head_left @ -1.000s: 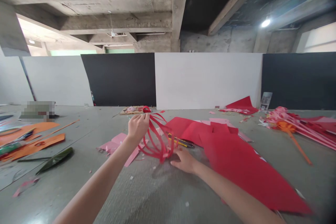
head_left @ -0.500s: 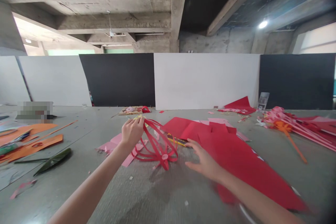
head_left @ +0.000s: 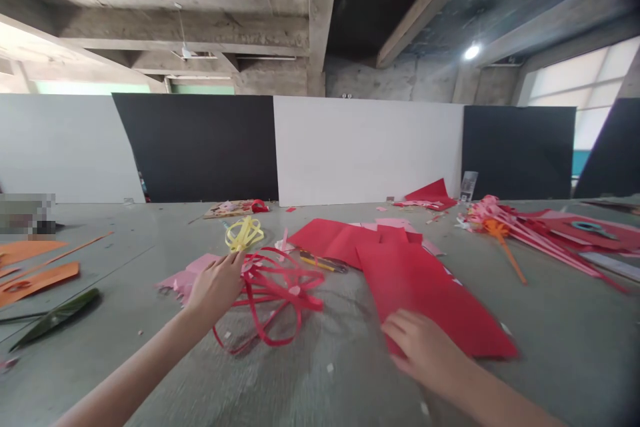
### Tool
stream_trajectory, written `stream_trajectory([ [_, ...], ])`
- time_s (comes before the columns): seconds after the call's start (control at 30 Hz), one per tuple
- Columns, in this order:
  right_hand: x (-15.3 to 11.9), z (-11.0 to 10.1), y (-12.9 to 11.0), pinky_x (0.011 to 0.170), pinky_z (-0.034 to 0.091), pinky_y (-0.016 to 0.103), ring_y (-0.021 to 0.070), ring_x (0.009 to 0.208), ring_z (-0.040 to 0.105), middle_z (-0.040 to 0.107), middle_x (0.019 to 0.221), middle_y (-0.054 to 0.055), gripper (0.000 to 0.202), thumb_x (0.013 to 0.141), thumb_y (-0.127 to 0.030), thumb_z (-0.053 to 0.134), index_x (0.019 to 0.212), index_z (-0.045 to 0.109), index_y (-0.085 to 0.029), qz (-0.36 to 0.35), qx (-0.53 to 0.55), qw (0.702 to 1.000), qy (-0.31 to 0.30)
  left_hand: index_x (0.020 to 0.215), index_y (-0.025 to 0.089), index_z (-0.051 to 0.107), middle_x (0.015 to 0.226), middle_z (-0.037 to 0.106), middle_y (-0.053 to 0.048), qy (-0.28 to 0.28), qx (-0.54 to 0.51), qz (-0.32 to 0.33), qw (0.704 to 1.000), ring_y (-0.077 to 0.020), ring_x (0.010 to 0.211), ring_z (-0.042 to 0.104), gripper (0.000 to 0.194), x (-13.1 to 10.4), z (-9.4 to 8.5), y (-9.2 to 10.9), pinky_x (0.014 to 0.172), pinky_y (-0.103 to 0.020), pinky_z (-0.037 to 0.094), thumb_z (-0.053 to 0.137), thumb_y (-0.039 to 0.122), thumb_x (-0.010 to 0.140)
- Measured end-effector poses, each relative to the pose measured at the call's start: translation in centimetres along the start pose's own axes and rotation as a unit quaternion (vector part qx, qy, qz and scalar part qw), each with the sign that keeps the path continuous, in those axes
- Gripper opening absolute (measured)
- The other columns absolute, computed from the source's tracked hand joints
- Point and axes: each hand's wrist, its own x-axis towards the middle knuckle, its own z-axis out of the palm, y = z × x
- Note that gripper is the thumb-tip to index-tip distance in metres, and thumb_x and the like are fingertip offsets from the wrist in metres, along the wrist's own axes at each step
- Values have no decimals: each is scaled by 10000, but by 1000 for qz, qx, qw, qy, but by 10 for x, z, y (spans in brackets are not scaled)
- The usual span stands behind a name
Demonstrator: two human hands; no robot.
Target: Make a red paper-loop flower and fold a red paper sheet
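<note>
My left hand (head_left: 217, 288) is closed on one end of a loose cage of looped red paper strips (head_left: 295, 292), low over the grey surface. A small yellow cage of paper strips (head_left: 244, 233) lies just beyond its fingertips. My right hand (head_left: 425, 350), a little blurred, has its fingers curled together on the near left edge of a large red paper sheet (head_left: 430, 287). Between the hands and farther off lies a yellow and black cutter (head_left: 320, 261), beside folded red paper. Pink paper scraps (head_left: 187, 277) lie to the left of my left hand.
On the left are orange paper pieces (head_left: 47, 283) and a dark green paper leaf (head_left: 57, 317). To the right lie a pink paper-strip bundle (head_left: 520, 227), an orange strip flower (head_left: 499, 232) and scissors (head_left: 593, 230). White and black panels (head_left: 370, 150) stand behind.
My left hand has lowered the red strip cage, and the yellow cage now shows beyond it. My right hand has moved from beside the cutter down to the red sheet's edge. The view has turned right.
</note>
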Motion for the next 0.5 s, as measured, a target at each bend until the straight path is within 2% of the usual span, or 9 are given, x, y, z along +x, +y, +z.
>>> stream_trajectory([
  [0.13, 6, 15, -4, 602, 476, 325, 218, 701, 598, 640, 763, 63, 204, 660, -26, 565, 820, 624, -138, -14, -107, 994, 3, 1126, 117, 493, 1117, 573, -130, -51, -17, 34, 998, -255, 1022, 548, 440, -10, -11, -8, 804, -337, 441, 444, 54, 693],
  [0.23, 4, 14, -1, 600, 468, 312, 211, 720, 592, 631, 768, 53, 185, 675, -28, 536, 790, 613, -150, -10, -104, 994, 14, 1207, 82, 429, 1178, 522, -149, -54, 0, 70, 996, -248, 1109, 486, 607, -30, -29, -6, 851, -338, 421, 359, -45, 618],
  [0.3, 1, 10, 2, 676, 467, 318, 208, 812, 580, 631, 844, 44, 174, 692, -79, 544, 823, 608, -173, -22, -79, 996, 37, 1205, 90, 440, 1281, 432, -163, 8, 25, 88, 996, -288, 1166, 422, 638, -50, -44, 6, 880, -398, 400, 340, -49, 590],
  [0.37, -2, 9, 7, 716, 463, 305, 194, 844, 577, 634, 883, 35, 215, 681, -92, 555, 867, 603, -187, -50, -73, 994, 56, 1161, 116, 491, 1282, 442, -156, 83, 16, 159, 984, -315, 1162, 423, 613, -73, -54, 27, 903, -462, 377, 349, -17, 580],
  [0.43, -4, 15, 11, 656, 474, 271, 172, 748, 599, 648, 815, 34, 262, 658, -40, 542, 873, 609, -172, -89, -132, 985, 70, 1166, 158, 497, 1274, 470, -114, 147, -8, 240, 959, -278, 1146, 453, 555, -94, -57, 55, 894, -415, 411, 338, 15, 655],
  [0.5, -3, 27, 13, 526, 464, 245, 158, 593, 598, 649, 692, 41, 282, 632, 18, 514, 842, 624, -135, -122, -216, 964, 90, 1080, 183, 551, 1179, 564, -61, 197, -27, 310, 930, -201, 1030, 552, 404, -111, -50, 85, 830, -292, 466, 321, 59, 773],
])
